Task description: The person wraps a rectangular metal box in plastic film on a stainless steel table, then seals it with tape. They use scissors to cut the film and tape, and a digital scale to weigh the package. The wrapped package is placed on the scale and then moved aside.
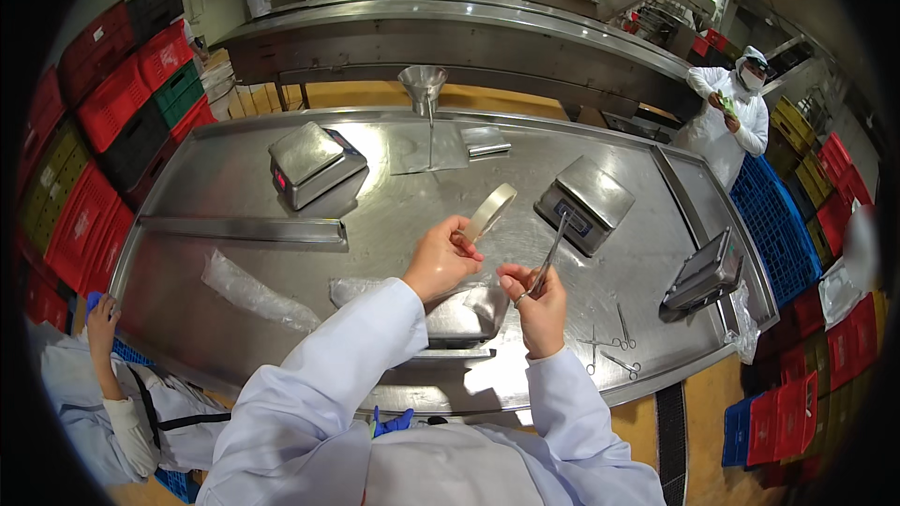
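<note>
My left hand [444, 260] holds a roll of pale tape [490, 212] upright above the steel table [394, 225]. To its right, my right hand [540, 306] grips metal scissors or forceps [550, 260], whose tip points away from me. The two hands are apart; whether a strip of tape runs between them is not clear. Below them stands a steel-topped scale [464, 316], partly hidden by my left sleeve. Clear plastic [351, 289] lies beside it. Several scissor-like tools [626, 327] rest on the table at the right.
More scales stand at back left [316, 161], right of centre [587, 204] and far right [703, 274]. A steel funnel [422, 84] rises at the back edge. A metal channel [246, 228] and plastic bag [260, 293] lie left. Co-workers stand at left [133, 393] and right [728, 112].
</note>
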The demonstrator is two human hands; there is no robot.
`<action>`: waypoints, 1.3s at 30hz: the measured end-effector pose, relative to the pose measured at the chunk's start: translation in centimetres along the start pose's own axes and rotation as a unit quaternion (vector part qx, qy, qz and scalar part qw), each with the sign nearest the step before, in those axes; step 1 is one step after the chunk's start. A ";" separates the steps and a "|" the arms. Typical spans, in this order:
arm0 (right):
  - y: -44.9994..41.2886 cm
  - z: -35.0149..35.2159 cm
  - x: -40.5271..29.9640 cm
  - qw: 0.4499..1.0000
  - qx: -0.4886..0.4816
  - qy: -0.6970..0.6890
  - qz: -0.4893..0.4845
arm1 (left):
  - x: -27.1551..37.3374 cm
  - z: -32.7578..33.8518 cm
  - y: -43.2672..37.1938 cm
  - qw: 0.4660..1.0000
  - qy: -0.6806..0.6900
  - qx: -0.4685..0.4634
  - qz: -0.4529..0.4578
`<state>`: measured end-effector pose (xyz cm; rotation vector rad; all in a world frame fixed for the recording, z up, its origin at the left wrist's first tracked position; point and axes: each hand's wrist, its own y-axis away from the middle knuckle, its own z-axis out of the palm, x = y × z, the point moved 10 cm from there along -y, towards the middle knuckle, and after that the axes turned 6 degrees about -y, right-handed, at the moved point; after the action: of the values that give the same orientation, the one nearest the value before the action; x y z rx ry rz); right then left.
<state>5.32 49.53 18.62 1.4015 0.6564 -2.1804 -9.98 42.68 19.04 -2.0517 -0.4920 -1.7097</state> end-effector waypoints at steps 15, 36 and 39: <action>4.5 1.9 -3.6 0.966 -0.053 0.227 -0.110 | -0.1 1.6 -0.7 0.996 -0.078 -0.038 0.012; 7.5 3.5 -2.3 0.888 -0.072 0.401 -0.214 | 0.0 3.0 -0.8 0.989 -0.019 -0.141 -0.026; 6.5 6.3 -0.9 0.829 -0.162 0.479 -0.241 | 0.1 3.1 -0.7 0.987 -0.022 -0.154 -0.039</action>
<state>5.22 40.75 20.85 2.2654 1.7957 -1.3788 -7.77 44.95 18.76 -2.3153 -0.3424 -1.8890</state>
